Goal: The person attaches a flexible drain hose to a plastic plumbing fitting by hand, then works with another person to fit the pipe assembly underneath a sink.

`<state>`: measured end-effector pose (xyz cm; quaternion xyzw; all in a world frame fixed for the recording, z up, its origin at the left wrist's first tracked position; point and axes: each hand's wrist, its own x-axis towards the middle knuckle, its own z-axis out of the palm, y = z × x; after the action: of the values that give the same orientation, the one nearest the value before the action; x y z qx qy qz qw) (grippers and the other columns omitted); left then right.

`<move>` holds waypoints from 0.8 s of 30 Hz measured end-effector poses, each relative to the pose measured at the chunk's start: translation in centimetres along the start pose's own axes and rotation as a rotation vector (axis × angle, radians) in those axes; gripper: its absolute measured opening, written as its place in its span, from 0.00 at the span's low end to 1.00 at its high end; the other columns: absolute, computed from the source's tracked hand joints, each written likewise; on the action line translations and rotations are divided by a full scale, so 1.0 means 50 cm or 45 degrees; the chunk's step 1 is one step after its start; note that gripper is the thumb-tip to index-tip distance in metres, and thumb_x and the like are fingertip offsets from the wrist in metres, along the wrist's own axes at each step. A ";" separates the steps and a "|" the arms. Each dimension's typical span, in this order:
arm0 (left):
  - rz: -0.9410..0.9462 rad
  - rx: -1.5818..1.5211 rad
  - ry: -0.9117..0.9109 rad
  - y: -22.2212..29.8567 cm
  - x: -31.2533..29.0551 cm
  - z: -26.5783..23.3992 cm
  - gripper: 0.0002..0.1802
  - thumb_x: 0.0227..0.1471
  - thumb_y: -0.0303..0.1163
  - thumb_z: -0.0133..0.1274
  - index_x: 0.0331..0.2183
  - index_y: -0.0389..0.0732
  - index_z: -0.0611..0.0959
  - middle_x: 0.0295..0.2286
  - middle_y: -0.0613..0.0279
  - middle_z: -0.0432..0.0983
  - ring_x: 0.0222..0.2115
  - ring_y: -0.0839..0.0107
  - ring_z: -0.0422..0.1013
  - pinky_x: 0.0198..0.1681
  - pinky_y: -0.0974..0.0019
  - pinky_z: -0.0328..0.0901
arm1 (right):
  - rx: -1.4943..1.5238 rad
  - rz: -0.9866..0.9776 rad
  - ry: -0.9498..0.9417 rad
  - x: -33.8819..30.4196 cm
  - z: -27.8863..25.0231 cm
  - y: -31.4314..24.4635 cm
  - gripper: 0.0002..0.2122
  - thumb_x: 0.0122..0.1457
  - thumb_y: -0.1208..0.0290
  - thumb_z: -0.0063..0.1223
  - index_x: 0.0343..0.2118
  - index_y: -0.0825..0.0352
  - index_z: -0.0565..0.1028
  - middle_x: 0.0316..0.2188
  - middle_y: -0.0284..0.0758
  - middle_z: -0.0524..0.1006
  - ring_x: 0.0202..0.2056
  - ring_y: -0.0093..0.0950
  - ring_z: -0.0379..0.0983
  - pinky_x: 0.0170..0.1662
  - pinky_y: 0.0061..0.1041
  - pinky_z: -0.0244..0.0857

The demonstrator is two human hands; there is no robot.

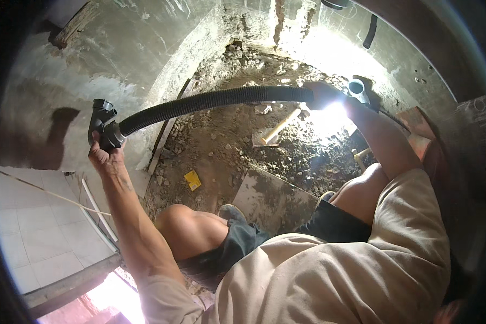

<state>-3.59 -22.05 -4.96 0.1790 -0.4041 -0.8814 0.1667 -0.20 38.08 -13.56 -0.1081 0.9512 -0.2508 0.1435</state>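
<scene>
Left hand (107,154) closed round fitting (98,120) | right hand (325,95) gripped hose (216,100) at right | apparently positioning; next move needed both ends steadied

The hose (213,99) is ribbed black; fitting (109,132), black; packet (192,180), yellow; shorts (332,222), perhaps dark green.

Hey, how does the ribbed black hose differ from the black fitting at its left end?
The hose is long and ribbed; the fitting is short and mostly smooth. The hose arches unbranched; the fitting has a short side spout. The right hand grips the hose; the left hand holds the fitting. Both are black and held above the ground.
</scene>
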 end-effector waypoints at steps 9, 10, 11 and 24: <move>-0.211 -0.272 -0.677 0.021 0.038 -0.055 0.21 0.55 0.34 0.50 0.49 0.37 0.76 0.45 0.53 0.74 0.47 0.54 0.69 0.51 0.41 0.61 | -0.287 0.070 -0.046 0.043 0.045 0.071 0.14 0.41 0.68 0.59 0.33 0.62 0.73 0.29 0.37 0.77 0.32 0.34 0.75 0.34 0.35 0.69; -0.271 -0.339 -0.871 0.016 0.035 -0.037 0.21 0.55 0.34 0.50 0.49 0.36 0.76 0.45 0.53 0.74 0.47 0.54 0.70 0.51 0.44 0.63 | -0.270 0.024 -0.074 0.041 0.039 0.100 0.18 0.41 0.66 0.60 0.38 0.63 0.73 0.31 0.39 0.77 0.33 0.35 0.76 0.36 0.34 0.70; -0.175 -0.288 -0.661 -0.051 -0.008 0.034 0.20 0.55 0.33 0.50 0.49 0.36 0.76 0.45 0.53 0.74 0.46 0.56 0.71 0.50 0.48 0.65 | -0.260 0.021 -0.101 0.017 0.025 0.154 0.22 0.41 0.64 0.61 0.42 0.64 0.74 0.32 0.41 0.77 0.35 0.36 0.76 0.38 0.34 0.70; -0.391 0.585 -0.509 -0.152 -0.096 0.202 0.24 0.47 0.31 0.60 0.46 0.37 0.72 0.41 0.54 0.73 0.40 0.59 0.73 0.48 0.42 0.65 | 0.662 0.418 0.030 -0.036 0.054 0.033 0.29 0.55 0.60 0.59 0.55 0.68 0.59 0.21 0.34 0.73 0.19 0.23 0.72 0.20 0.23 0.70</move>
<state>-5.06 -8.66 -3.83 0.0942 -0.5852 -0.7998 -0.0951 2.16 38.78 -16.25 0.0905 0.8615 -0.4605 0.1939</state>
